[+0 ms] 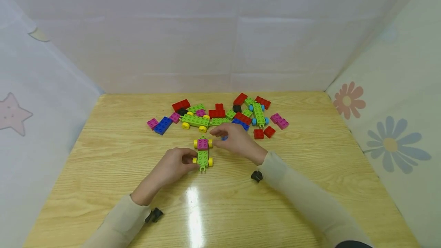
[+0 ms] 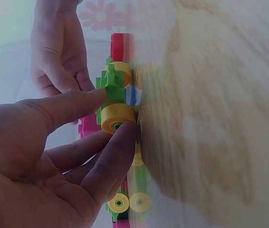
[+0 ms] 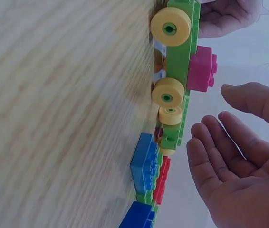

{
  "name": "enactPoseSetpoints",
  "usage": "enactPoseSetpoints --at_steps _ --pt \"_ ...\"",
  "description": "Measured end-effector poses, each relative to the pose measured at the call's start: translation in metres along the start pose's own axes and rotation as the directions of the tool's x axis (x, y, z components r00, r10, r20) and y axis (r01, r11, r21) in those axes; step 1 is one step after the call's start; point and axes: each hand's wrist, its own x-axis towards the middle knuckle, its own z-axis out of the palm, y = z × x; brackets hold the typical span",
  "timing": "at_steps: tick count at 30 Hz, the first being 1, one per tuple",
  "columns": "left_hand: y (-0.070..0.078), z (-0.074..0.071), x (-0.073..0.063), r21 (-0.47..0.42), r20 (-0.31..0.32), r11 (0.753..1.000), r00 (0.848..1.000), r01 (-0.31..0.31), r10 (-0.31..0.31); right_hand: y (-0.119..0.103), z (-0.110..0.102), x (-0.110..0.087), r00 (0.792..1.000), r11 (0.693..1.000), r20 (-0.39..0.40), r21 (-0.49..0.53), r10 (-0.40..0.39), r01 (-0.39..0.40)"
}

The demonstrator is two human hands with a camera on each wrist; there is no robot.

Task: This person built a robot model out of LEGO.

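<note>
"Where could a hand pass in the head view?"
"Across the tabletop [image 1: 320,163] at right, or lower centre, between the sleeves [image 1: 118,219]."
"And upper centre?"
"Blocked by scattered bricks [image 1: 217,114] and a blue-wheeled base [image 1: 257,113]. Mid-frame, the left hand [image 1: 172,166] and right hand [image 1: 236,139] flank the yellow-wheeled car [image 1: 202,158] topped with pink."

On the surface [image 1: 275,202], a front wheeled base [image 1: 202,157] has a brick [image 1: 202,144] on its far end. The left grip [image 1: 176,164] is at its near end's left, the right grip [image 1: 234,140] right of its far end. Behind lie a second wheeled base [image 1: 195,120] and, farther right, a third wheeled base [image 1: 258,114], among loose bricks [image 1: 216,114].
</note>
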Motion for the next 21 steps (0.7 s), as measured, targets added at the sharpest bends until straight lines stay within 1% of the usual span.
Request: enactPoseSetpoints --at_steps 2,10,16,21 --pt "0.0 0.0 0.0 0.001 0.0 1.0 1.0 0.0 0.0 0.002 -0.002 0.001 1.0 1.0 -0.006 0.003 0.004 -0.004" --pt "0.001 -0.001 -0.001 0.004 -0.003 1.0 1.0 0.003 -0.003 0.013 -0.011 0.009 0.996 0.995 -0.02 0.067 0.082 -0.08" --pt "0.001 -0.002 -0.001 0.011 -0.003 1.0 1.0 0.004 -0.003 0.024 -0.016 0.018 0.995 0.992 -0.029 0.092 0.091 -0.088" --pt "0.001 -0.002 -0.001 0.011 -0.001 1.0 1.0 0.005 -0.005 0.026 -0.019 0.028 0.993 0.989 -0.058 0.108 0.105 -0.098"
